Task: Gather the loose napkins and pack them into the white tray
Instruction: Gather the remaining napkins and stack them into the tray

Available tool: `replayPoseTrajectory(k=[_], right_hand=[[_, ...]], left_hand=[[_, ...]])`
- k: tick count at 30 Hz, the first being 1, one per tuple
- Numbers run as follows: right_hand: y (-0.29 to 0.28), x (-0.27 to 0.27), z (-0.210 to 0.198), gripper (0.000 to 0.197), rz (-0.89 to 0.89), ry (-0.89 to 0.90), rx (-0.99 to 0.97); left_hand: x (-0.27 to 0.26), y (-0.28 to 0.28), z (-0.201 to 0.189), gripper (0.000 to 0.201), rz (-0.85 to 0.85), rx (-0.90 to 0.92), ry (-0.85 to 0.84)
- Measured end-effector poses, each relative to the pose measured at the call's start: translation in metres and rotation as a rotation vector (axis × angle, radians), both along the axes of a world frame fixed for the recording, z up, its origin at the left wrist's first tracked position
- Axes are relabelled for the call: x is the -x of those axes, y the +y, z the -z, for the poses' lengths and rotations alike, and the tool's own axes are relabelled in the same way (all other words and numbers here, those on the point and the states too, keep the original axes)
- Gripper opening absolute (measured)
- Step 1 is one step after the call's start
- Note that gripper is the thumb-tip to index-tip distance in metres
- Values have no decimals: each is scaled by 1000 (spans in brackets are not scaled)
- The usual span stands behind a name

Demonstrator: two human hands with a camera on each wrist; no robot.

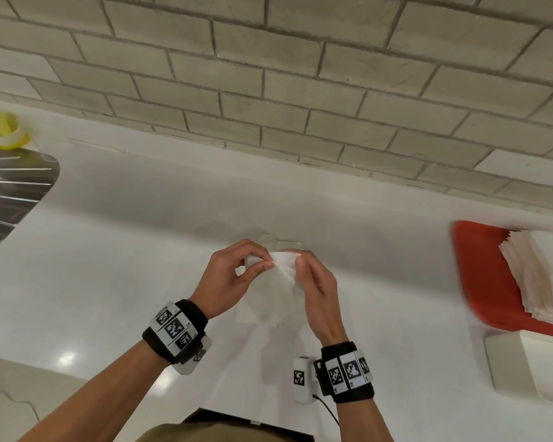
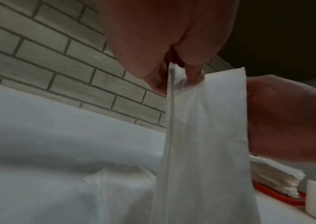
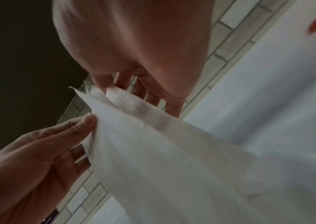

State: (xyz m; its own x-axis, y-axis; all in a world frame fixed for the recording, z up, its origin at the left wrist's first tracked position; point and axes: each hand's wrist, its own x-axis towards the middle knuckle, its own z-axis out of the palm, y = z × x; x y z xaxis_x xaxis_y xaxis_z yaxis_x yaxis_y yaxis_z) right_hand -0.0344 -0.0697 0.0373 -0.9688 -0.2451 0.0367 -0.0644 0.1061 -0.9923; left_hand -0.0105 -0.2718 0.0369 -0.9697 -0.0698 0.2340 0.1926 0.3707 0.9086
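A white embossed napkin (image 1: 283, 275) hangs above the white counter in the middle of the head view. My left hand (image 1: 267, 261) pinches its top left edge between thumb and fingers. My right hand (image 1: 300, 266) pinches the top right corner beside it. In the left wrist view the napkin (image 2: 201, 136) drops as a folded strip from my fingertips (image 2: 193, 75). More loose napkins (image 1: 262, 314) lie flat on the counter under my hands. The white tray (image 1: 508, 362) stands at the lower right, away from both hands.
A red tray (image 1: 479, 275) with a tall stack of napkins (image 1: 530, 275) sits at the right, against the brick wall. At the far left is a steel sink (image 1: 13, 193) with a yellow object (image 1: 5, 130) behind it.
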Motion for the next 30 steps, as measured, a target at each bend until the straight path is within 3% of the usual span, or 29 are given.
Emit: replayPoseTrajectory(k=[2, 4, 7, 9, 11, 14, 16, 19, 21, 23, 24, 26, 28, 30], right_hand=[[-3, -8, -1, 26, -82, -91, 11], [-3, -15, 11, 28, -119, -133, -136], [12, -13, 29, 22, 41, -199, -124], [36, -3, 36, 28, 235, -267, 94], [66, 9, 40, 34, 315, -332, 206], [110, 27, 58, 29, 332, -343, -94], [129, 35, 77, 30, 331, -352, -446], [131, 35, 93, 54, 352, -384, -838], [120, 30, 93, 68, 502, -203, -1016], [97, 31, 87, 66, 591, 35, -1059], [81, 34, 84, 60, 571, 73, -991], [45, 43, 86, 64, 400, -44, -889], [15, 48, 94, 87, 212, -166, -996], [-5, 49, 101, 93, 182, -109, -1136]], left_hand=[[0, 5, -3, 3, -82, -123, -55], [3, 11, -6, 1, -172, -199, -71], [13, 13, 6, 10, -207, -270, -136], [22, 10, 30, 15, -224, -144, -211], [30, 7, 57, 32, -239, 163, -336], [37, 12, 87, 90, -188, 520, -584], [39, 19, 95, 110, -168, 643, -642], [43, 25, 99, 114, -190, 586, -650], [44, 26, 98, 114, -208, 481, -653], [44, 27, 96, 115, -222, 379, -657], [44, 29, 94, 115, -227, 345, -651], [43, 30, 91, 115, -235, 305, -615], [41, 28, 89, 110, -259, 271, -550], [39, 22, 88, 97, -300, 215, -490]])
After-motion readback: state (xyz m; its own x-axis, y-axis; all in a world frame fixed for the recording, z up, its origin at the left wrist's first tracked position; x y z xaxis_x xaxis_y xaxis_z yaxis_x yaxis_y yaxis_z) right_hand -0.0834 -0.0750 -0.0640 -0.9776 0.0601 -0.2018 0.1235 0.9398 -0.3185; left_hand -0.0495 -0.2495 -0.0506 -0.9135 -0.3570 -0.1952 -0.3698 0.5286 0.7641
